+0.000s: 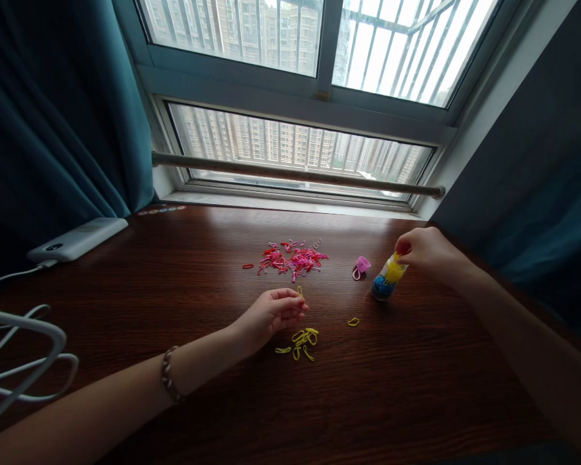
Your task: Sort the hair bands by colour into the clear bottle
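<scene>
My left hand (277, 315) is over the middle of the table, with a small yellow rubber band (300, 292) pinched between thumb and fingertips. Just below it lies a loose group of yellow rubber bands (305, 337), and a single yellow band (353, 321) lies further right. My right hand (422, 248) is closed at the mouth of a small clear bottle (385, 284), its fingertips on yellow rubber band material there. Inside the bottle, blue bands fill the bottom and yellow ones the top. Whether the fingers also grip the rim is hidden.
A spread pile of pink and red rubber bands (295, 259) lies beyond my left hand. Left of the bottle is a pink cap with a loop (361, 266). A white power bank (80, 239) and looped white cable (33, 361) occupy the left side. A window bar (295, 174) crosses behind the table.
</scene>
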The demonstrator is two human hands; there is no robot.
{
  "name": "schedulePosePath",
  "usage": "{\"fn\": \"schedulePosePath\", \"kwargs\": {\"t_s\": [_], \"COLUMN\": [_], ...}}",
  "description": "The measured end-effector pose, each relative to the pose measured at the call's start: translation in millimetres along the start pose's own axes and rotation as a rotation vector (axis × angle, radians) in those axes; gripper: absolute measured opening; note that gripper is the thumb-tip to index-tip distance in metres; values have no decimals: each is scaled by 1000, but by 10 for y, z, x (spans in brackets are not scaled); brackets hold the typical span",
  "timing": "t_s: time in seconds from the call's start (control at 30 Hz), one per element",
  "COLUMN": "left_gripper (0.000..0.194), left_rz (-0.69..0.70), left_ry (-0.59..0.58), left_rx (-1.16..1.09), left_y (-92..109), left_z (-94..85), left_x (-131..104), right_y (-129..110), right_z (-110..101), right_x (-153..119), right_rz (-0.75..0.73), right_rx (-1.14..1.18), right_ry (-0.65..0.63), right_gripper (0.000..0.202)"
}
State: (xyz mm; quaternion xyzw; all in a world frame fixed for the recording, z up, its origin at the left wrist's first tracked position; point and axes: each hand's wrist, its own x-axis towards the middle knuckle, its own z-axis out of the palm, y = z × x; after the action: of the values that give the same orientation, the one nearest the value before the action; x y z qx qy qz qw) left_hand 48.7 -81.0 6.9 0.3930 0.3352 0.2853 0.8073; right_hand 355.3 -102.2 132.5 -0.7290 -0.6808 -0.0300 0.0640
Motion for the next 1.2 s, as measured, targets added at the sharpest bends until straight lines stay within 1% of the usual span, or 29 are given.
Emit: {"fn": "schedulePosePath", "kwargs": {"t_s": [0.1,0.43,0.57,0.8,0.9,1.0,1.07,1.1,1.2], "left_gripper": [17,17,18,17,15,15,15,14,14], "left_rz": [-2,-4,-9,-11,-4,-4,-2,-1,-1], "left_ry": [9,15,22,16,4,-2,-3,-3,-1], "left_rx": [3,2,-2,-2,1,12,13,13,12], "left_y": [5,14,17,25,18,10,4,2,-5], "left_z": [5,5,12,20,9,-3,-7,-9,-13], "left_x": [-4,-14,-15,-23,-16,-9,-6,-6,-7], "right_y": [21,-8,-19,60,66,23,-22,-45,-105], "right_z": [-5,-108,-119,-81,-115,-158,-162,-155,-104], "right_x": [0,-68,-82,-61,-70,-100,-125,-138,-176], "right_rz": [-20,-2,-2,-7,31,34,31,42,118], "right_rx": [16,55,69,75,83,63,91,127,256], "right_ry": [9,48,71,43,36,42,15,-19,-170], "right_gripper": [9,7,5,10,12,8,12,15,26]}}
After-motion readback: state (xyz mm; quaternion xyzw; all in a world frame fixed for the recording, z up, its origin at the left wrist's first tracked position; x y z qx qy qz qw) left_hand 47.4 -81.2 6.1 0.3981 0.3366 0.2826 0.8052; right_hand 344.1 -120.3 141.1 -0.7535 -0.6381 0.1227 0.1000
